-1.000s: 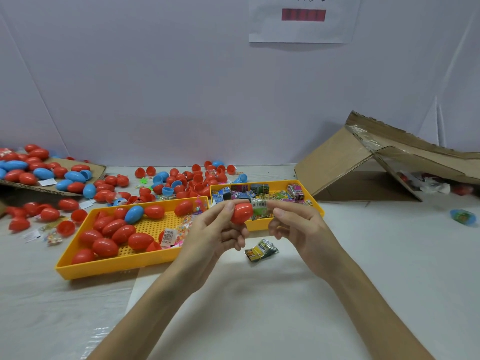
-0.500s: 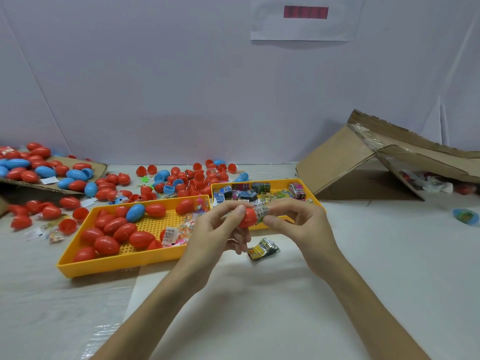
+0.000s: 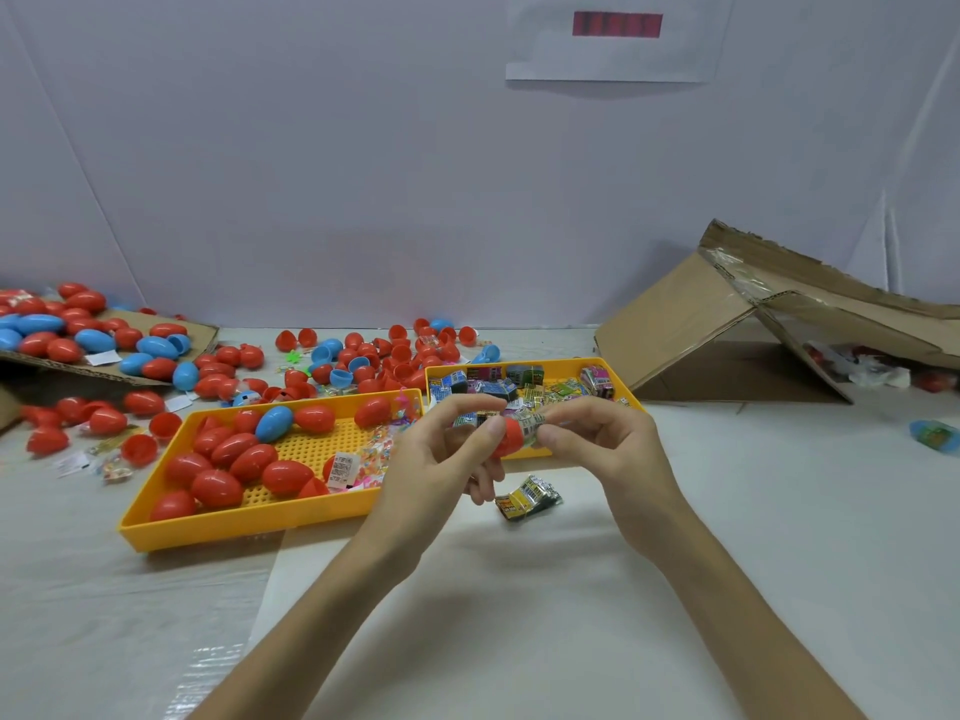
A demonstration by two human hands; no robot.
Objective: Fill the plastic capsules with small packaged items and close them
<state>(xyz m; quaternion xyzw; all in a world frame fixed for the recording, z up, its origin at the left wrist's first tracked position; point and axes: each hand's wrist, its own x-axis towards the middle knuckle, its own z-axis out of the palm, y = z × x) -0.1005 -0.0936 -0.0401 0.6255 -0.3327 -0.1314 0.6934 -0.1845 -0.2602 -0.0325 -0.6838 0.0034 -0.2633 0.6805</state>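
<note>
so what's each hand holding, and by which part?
Left hand pinches the red capsule half around its closed end. Right hand pinches the small packet by its outer end, at the capsule's mouth.

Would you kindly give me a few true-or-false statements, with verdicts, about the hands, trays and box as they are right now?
1. The left hand holds a red capsule half. True.
2. The right hand pinches a small packet at the capsule half's open end. True.
3. The left yellow tray holds only blue capsules. False: it holds mostly red capsules, one blue capsule and some packets.
4. A loose packet lies on the table below the hands. True.
5. The cardboard box stands upright and closed. False: it lies tipped over with its opening showing.
</note>
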